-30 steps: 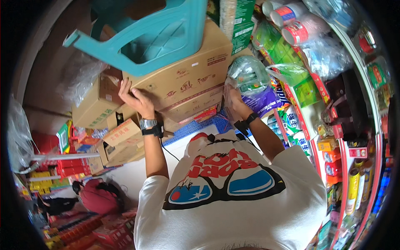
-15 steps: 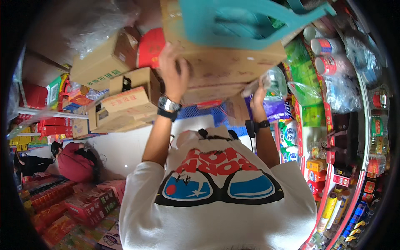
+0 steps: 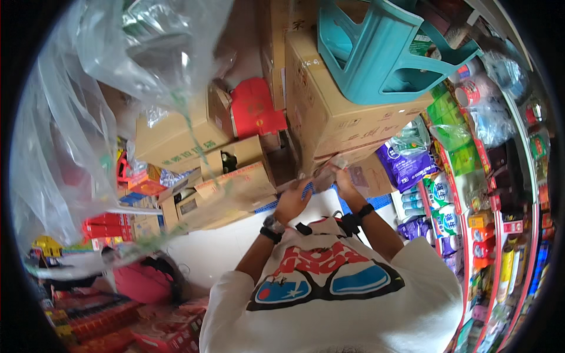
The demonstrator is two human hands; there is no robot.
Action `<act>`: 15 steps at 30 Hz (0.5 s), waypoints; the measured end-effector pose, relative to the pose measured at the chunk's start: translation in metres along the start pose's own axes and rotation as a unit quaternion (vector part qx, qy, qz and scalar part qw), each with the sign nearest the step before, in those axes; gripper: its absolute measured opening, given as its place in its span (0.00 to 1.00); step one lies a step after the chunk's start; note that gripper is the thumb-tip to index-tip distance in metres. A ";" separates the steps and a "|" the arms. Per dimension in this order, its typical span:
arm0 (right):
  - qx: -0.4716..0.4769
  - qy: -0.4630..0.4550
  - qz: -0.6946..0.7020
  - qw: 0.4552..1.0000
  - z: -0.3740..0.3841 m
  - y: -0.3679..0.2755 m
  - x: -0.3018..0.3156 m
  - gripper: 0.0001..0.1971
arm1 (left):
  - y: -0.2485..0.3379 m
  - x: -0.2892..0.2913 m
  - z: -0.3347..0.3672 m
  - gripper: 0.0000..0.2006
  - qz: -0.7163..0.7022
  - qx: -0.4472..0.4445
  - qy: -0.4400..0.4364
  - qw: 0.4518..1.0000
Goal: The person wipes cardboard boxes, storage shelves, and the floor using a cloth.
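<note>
Brown cardboard forms the large carton (image 3: 347, 126), contents hidden, with a teal stool (image 3: 365, 67) on top. Left of it, a smaller carton (image 3: 238, 183) shows something dark through a gap. Left hand (image 3: 292, 203) and right hand (image 3: 346, 183), fingers curled, sit close together at the large carton's near side; what they grip, I cannot tell.
</note>
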State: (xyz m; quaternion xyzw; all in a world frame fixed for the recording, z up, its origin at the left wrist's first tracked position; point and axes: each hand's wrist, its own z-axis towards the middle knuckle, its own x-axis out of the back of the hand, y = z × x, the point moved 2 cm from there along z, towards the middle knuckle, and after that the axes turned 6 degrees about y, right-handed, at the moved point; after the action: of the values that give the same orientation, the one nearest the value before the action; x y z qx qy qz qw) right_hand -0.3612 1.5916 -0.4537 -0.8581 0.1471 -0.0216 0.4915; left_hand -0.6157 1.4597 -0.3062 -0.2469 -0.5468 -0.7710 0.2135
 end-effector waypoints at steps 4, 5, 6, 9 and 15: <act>-0.020 -0.184 0.010 0.983 -0.104 -0.048 -0.063 0.20 | -0.019 0.028 -0.032 0.33 -0.050 0.035 0.006 0.998; -0.007 -0.194 -0.022 0.981 -0.123 -0.067 -0.071 0.21 | -0.011 0.039 -0.029 0.34 -0.077 0.052 -0.013 0.996; 0.006 -0.209 -0.054 0.976 -0.141 -0.081 -0.081 0.23 | -0.007 0.045 -0.030 0.34 -0.076 0.047 -0.021 0.996; 0.041 -0.213 -0.076 0.973 -0.176 -0.111 -0.107 0.28 | -0.015 0.053 -0.026 0.44 -0.194 0.103 0.056 0.974; 0.037 -0.321 -0.214 0.922 -0.212 -0.142 -0.113 0.46 | 0.039 0.068 0.010 0.41 -0.273 0.099 0.067 0.954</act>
State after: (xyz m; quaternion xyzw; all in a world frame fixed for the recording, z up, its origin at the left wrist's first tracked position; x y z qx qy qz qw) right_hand -0.4750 1.5122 -0.2119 -0.8114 -0.2065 0.1446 0.5274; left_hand -0.6443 1.4532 -0.2327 -0.0134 -0.6511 -0.7569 0.0538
